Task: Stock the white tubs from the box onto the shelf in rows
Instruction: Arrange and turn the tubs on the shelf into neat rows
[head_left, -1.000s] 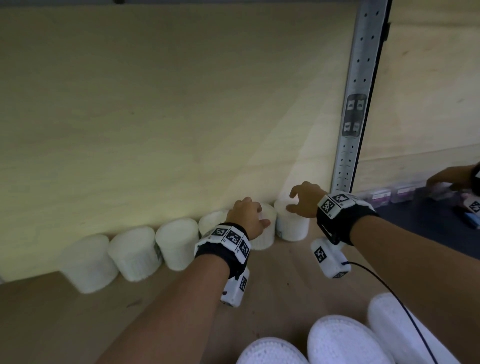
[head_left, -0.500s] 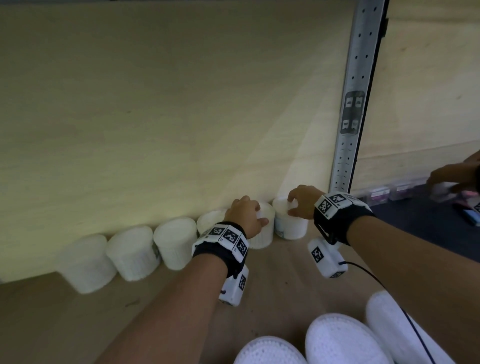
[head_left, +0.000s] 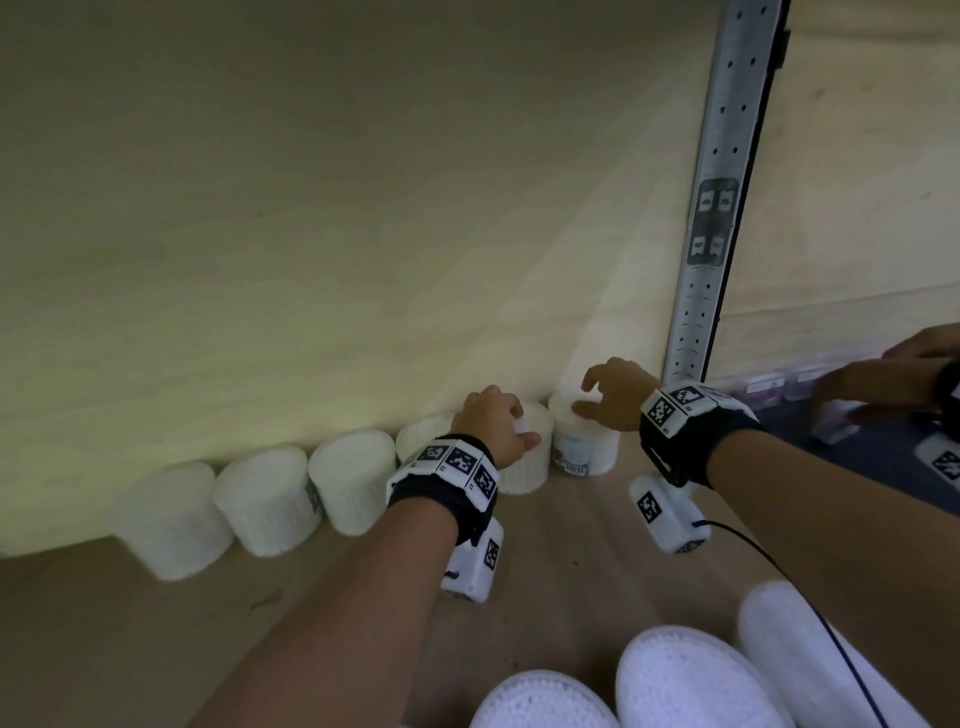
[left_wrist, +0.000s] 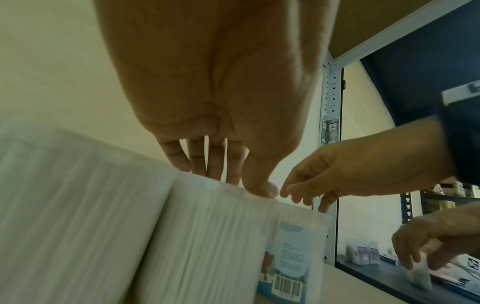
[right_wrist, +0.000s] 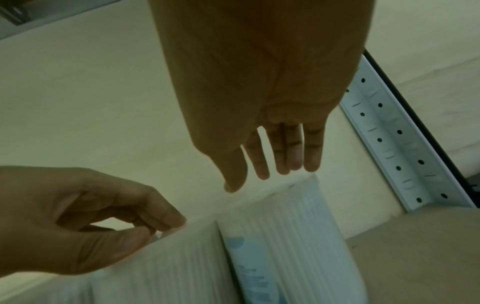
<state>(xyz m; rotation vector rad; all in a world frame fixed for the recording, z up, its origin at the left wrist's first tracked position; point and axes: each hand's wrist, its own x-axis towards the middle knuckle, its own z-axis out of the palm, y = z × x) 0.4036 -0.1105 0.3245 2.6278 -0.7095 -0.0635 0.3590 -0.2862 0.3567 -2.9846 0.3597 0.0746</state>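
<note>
Several white ribbed tubs stand in a row along the shelf's back wall. My left hand (head_left: 514, 426) grips the top rim of the second tub from the right (head_left: 530, 467); in the left wrist view its thumb (left_wrist: 259, 188) lies on the front rim, and in the right wrist view the left hand (right_wrist: 155, 228) pinches that rim. My right hand (head_left: 587, 395) hovers open just above the rightmost tub (head_left: 587, 447), which shows a blue label with a barcode (left_wrist: 288, 288). Its fingers (right_wrist: 283, 162) hang straight, apart from the tub (right_wrist: 285, 236).
A perforated metal upright (head_left: 717, 208) stands right of the last tub. Beyond it another person's hands (head_left: 883, 384) handle small packets on a dark shelf. More white tubs (head_left: 691, 675) sit near the bottom edge. The wooden shelf board (head_left: 156, 649) stretches left and front.
My right hand has let go of the rightmost tub and lifted slightly off its top. My left hand stays on its tub.
</note>
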